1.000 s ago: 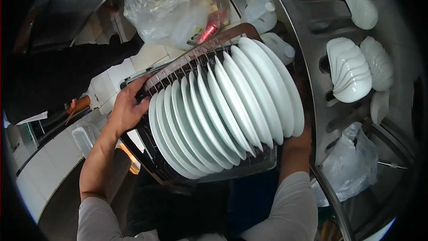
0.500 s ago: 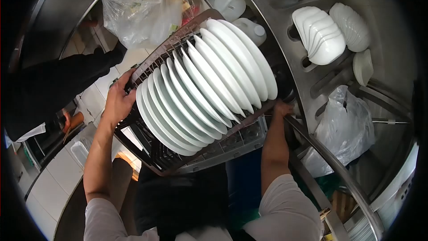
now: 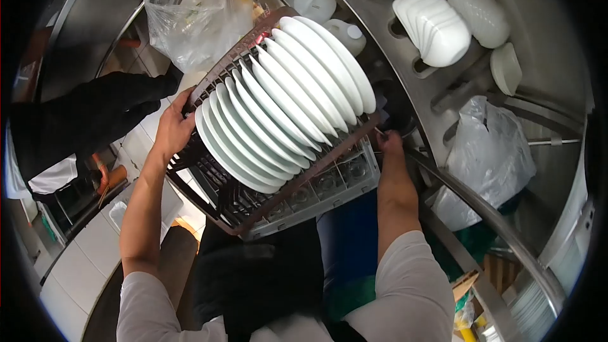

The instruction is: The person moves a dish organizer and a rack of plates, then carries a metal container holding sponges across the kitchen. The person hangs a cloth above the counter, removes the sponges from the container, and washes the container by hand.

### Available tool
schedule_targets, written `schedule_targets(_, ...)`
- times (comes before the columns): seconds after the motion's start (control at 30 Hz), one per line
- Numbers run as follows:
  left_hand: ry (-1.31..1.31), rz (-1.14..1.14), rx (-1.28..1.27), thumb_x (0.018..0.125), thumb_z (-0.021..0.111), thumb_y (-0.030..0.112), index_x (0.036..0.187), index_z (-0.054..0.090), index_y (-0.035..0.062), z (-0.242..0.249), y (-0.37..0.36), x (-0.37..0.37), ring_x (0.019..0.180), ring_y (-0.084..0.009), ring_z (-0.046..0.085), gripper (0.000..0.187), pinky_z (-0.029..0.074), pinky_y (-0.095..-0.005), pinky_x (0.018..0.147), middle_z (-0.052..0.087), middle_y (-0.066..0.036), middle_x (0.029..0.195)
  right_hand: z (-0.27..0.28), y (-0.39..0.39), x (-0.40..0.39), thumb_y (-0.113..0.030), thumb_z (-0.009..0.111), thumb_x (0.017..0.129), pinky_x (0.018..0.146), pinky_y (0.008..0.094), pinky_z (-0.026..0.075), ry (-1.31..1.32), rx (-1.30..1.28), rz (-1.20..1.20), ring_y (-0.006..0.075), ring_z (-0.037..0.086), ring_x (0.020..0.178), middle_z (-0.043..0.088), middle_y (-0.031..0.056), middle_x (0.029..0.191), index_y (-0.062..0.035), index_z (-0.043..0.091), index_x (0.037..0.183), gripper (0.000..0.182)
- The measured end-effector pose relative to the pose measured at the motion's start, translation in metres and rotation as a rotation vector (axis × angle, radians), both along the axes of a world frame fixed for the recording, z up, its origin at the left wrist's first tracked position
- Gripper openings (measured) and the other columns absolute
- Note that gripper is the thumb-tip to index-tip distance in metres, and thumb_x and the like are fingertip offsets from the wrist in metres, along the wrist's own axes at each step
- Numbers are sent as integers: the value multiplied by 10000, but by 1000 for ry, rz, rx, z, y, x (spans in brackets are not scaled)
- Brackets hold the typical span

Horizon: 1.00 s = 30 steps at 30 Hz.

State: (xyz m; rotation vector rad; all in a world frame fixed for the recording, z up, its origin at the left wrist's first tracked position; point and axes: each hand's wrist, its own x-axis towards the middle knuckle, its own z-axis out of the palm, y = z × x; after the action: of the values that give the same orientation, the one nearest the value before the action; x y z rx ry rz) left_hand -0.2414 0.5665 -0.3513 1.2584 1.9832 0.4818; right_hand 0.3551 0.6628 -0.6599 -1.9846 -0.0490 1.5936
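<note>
A brown dish rack (image 3: 348, 144) stands tilted in front of me, filled with a row of upright white plates (image 3: 285, 101). My left hand (image 3: 174, 125) is closed on its left edge, the fingertips hidden behind the rim. At the opposite corner my right hand (image 3: 391, 142) grips the rack's edge, though its fingers are partly hidden. Under the brown rack, a grey compartment rack (image 3: 316, 211) shows its front side, with drinking glasses (image 3: 326, 180) inside.
Stacked white bowls (image 3: 437, 31) lie on a slotted metal counter (image 3: 405, 19) at right. A plastic bag (image 3: 487, 152) hangs beside a metal rail (image 3: 487, 218). Two white jugs (image 3: 313, 3) stand behind the rack. Another bag (image 3: 196, 28) and a person's dark-clothed leg (image 3: 82, 104) are at left.
The plate rack has shifted slightly left and its right end has swung up. My right hand has moved up with it. More of the glass rack below now shows.
</note>
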Motion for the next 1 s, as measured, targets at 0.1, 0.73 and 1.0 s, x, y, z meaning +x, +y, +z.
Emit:
schedule_targets(0.1,46,-72,33,849,587,164,1329,506,8,-3,-6,-7,1121,-300,592,512,419,-334,984,611,-220,1207,47,-24,-8,-144,475,856,747,425,560,59,-63,-276,363,645,852,616,213,987,12,525,1028,238)
schedule_targets(0.73,149,-348,-202,893,572,357,1211,599,6,-72,-4,-106,1078,-391,604,475,469,-405,926,636,-249,1132,92,-84,-36,-134,530,822,653,439,544,-66,130,-222,308,602,674,572,141,796,-18,544,858,122)
schedule_targets(1.0,203,-386,-220,906,566,341,1200,593,1,-50,-15,-108,1075,-401,598,451,477,-420,907,632,-256,1134,98,-107,-60,-92,578,764,631,407,596,-128,118,-235,301,627,679,555,133,801,2,532,841,130)
